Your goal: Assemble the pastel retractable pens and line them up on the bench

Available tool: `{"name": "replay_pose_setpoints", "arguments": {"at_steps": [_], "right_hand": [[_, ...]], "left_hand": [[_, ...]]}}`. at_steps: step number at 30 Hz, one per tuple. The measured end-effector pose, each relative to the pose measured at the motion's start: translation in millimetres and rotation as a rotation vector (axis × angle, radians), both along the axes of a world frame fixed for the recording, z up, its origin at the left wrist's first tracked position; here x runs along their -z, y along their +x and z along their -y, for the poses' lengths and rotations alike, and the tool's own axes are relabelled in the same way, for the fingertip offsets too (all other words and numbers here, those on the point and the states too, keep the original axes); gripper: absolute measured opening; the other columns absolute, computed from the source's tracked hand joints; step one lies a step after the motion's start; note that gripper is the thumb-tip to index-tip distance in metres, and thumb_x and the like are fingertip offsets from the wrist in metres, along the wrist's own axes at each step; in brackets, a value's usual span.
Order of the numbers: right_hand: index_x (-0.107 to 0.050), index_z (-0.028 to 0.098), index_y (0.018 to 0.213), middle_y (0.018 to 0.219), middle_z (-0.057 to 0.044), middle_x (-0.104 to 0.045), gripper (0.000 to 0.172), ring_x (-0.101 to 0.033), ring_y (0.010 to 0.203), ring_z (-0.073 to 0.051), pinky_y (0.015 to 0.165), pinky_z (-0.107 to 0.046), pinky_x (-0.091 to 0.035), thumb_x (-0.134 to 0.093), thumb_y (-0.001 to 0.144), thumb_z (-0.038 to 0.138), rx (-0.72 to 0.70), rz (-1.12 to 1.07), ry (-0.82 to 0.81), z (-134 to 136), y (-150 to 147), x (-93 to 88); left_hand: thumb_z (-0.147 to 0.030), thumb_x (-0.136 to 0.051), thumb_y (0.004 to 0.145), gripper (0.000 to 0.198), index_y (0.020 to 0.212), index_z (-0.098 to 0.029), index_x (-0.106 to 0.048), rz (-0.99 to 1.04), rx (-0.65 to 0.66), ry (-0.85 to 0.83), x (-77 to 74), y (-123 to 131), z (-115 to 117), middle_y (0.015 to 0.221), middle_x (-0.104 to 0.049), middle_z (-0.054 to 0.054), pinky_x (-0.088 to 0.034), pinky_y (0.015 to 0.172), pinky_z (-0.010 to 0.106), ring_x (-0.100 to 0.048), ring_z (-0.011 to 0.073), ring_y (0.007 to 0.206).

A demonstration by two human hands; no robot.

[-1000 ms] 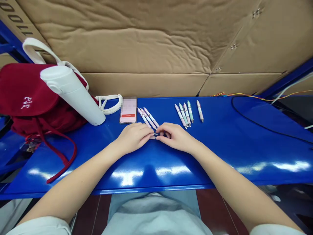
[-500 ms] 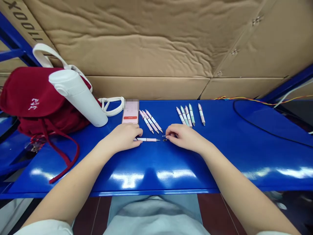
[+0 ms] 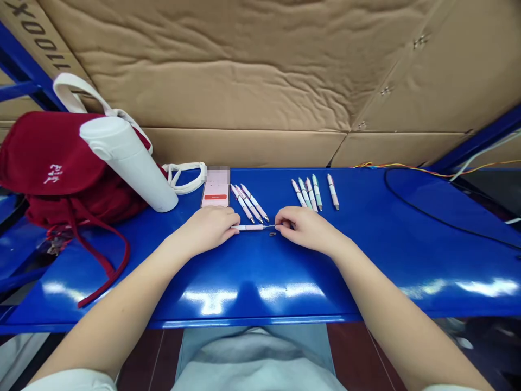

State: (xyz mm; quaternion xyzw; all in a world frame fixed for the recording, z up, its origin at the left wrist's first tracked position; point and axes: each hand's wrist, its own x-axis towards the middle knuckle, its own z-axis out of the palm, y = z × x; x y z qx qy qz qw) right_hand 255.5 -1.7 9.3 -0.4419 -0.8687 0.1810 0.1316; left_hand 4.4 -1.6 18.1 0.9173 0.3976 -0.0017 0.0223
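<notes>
1. One pink-and-white pen (image 3: 250,227) lies level between the hands, near the middle of the blue desk (image 3: 260,288), with one thin metal refill (image 3: 271,226) extending from its right end.
2. The left hand (image 3: 205,231) has its grip pressed together on the pen's left end.
3. The right hand (image 3: 307,231) pinches the refill's right end in its grip.
4. One small dark ring (image 3: 272,234) sits on the desk just below the refill.
5. Three pens (image 3: 249,204) lie fanned near the rear edge, just right of one smartphone (image 3: 215,187).
6. Five pens (image 3: 310,194) lie farther right along that edge, four bunched and one apart.
7. Toward the left end, one white bottle (image 3: 128,165) leans tilted against one red bag (image 3: 44,152).
8. One black cable (image 3: 423,203) curves across the desk's right end.
</notes>
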Motion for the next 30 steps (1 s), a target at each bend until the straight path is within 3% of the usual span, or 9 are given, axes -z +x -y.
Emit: {"name": "replay_pose_setpoints", "arguments": {"at_steps": [16,21,25,27,30], "right_hand": [[-0.059,0.019,0.089,0.071,-0.001,-0.06,0.012,-0.053,0.064,-0.013,0.061,-0.024,-0.036,-0.05,0.085,0.025,-0.016,-0.05,-0.001,6.1,-10.0,7.4],[-0.053,0.02,0.107,0.076,0.0,-0.059,0.03,-0.053,0.064,-0.013,0.058,-0.024,-0.036,-0.059,0.08,0.031,0.027,0.007,-0.067,4.3,-5.0,7.6],[-0.058,0.019,0.088,0.082,-0.003,-0.059,0.008,-0.053,0.068,-0.013,0.061,-0.024,-0.038,-0.053,0.083,0.021,-0.007,0.077,-0.066,2.4,-4.7,8.8],[-0.057,0.019,0.08,0.083,-0.003,-0.058,0.009,-0.054,0.069,-0.013,0.063,-0.024,-0.038,-0.049,0.084,0.019,-0.014,0.087,-0.05,1.9,-5.3,9.7],[-0.057,0.019,0.087,0.088,-0.004,-0.059,0.008,-0.055,0.072,-0.014,0.064,-0.025,-0.039,-0.052,0.084,0.024,0.01,0.084,-0.033,2.4,-5.9,10.8]], "left_hand": [[-0.03,-0.045,0.091,0.019,0.09,-0.019,-0.06,0.046,0.011,0.022,1.7,1.0,0.4,0.087,-0.063,0.003,-0.043,0.071,0.027,-0.059,0.0177,0.082],[-0.032,-0.042,0.092,0.022,0.092,-0.02,-0.059,0.061,-0.065,0.032,2.0,-2.8,-4.1,0.09,-0.064,0.004,-0.043,0.07,0.028,-0.06,0.019,0.083],[-0.034,-0.04,0.092,0.024,0.094,-0.02,-0.059,0.064,-0.109,0.024,2.9,-4.7,-5.9,0.089,-0.065,0.004,-0.043,0.068,0.027,-0.061,0.0192,0.08],[-0.034,-0.039,0.092,0.023,0.094,-0.021,-0.058,0.063,-0.119,0.02,3.9,-4.9,-6.4,0.089,-0.066,0.004,-0.043,0.066,0.027,-0.061,0.0194,0.079],[-0.034,-0.04,0.092,0.023,0.094,-0.021,-0.058,0.054,-0.118,0.022,5.6,-5.0,-7.3,0.088,-0.066,0.004,-0.043,0.067,0.028,-0.061,0.0196,0.079]]}}
